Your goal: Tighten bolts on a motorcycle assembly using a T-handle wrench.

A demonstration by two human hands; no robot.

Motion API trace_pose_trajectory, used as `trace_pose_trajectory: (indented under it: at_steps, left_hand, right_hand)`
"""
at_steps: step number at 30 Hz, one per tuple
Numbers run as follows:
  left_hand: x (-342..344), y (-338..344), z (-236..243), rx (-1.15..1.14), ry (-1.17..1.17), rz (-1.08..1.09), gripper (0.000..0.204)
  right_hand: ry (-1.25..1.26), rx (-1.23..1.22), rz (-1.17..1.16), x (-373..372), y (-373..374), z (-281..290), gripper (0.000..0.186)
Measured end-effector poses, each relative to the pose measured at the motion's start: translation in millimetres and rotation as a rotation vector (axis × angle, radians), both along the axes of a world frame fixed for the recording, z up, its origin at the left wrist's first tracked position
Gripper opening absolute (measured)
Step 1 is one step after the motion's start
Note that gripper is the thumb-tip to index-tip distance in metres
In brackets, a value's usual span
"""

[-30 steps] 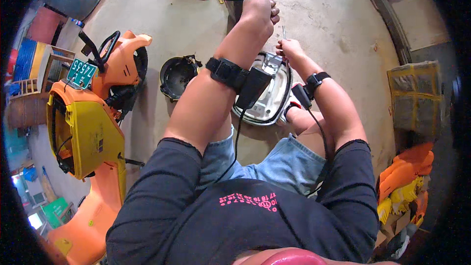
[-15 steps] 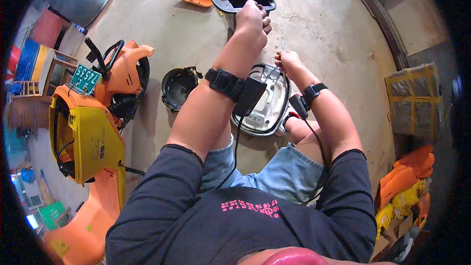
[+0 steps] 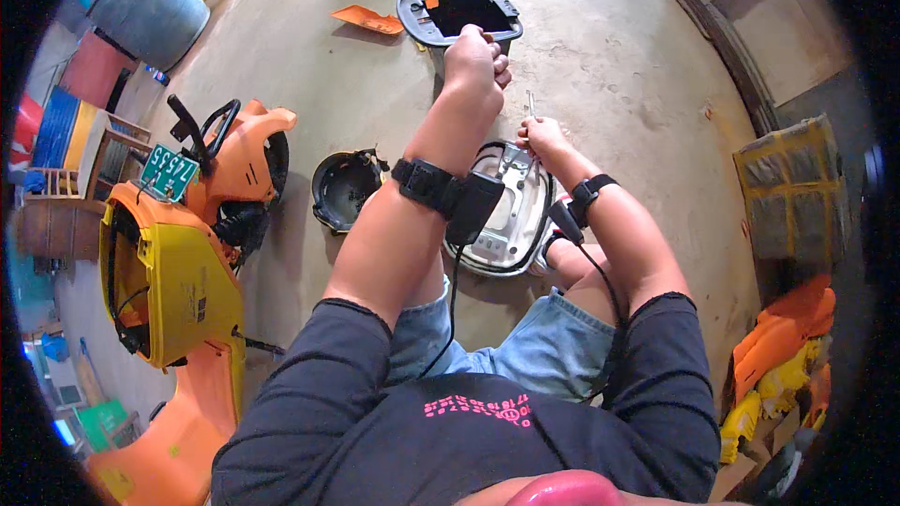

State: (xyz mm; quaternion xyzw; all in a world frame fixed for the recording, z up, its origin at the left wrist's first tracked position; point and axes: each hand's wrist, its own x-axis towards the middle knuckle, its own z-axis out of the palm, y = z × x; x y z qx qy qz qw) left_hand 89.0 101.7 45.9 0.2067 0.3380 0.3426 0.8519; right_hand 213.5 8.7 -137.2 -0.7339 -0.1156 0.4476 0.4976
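Observation:
My left hand [image 3: 475,66] is closed, fingers curled, at the near rim of a black storage box [image 3: 410,21] with a wide oval lip and a dark inside. What its fingers hold is hidden. Closer to me, my right hand [image 3: 546,139] is closed around a thin metal rod-like tool [image 3: 532,105] that points away from me. Below that hand, the scooter seat [image 3: 497,248] lies with its white underside up and a black edge around it. Part of the seat is covered by my left wrist's black device.
Left of the seat rests an upturned black helmet [image 3: 342,192]. An orange plastic panel [image 3: 367,19] lies beside the box. At the left stands an orange and yellow scooter body [image 3: 202,272]. A taped box [image 3: 792,197] and orange and yellow parts [image 3: 783,347] are at the right.
The whole scene sits slightly lower in the picture. Both hands keep nearly the same grip and place relative to the box and the seat.

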Motion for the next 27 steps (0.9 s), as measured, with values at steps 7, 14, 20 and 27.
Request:
trace_pose_trajectory:
  at_steps: [7, 14, 20, 27]
  left_hand:
    - [-3, -2, 3, 0.018, -0.025, -0.010, 0.012]
    - [-2, -1, 2, -0.009, -0.025, -0.010, 0.012]
    - [-1, 2, -5, 0.014, -0.066, -0.064, 0.019]
    - [3, -6, -6, 0.011, -0.036, -0.012, 0.020]
  right_hand:
    - [-0.002, 0.003, 0.049, -9, 0, 6, 0.017]
    - [-0.038, -0.015, 0.049, -5, -1, 0, 0.020]
    - [-0.141, -0.005, 0.067, 11, 7, -33, 0.023]
    - [-0.753, -0.402, 0.437, 24, 2, -58, 0.024]
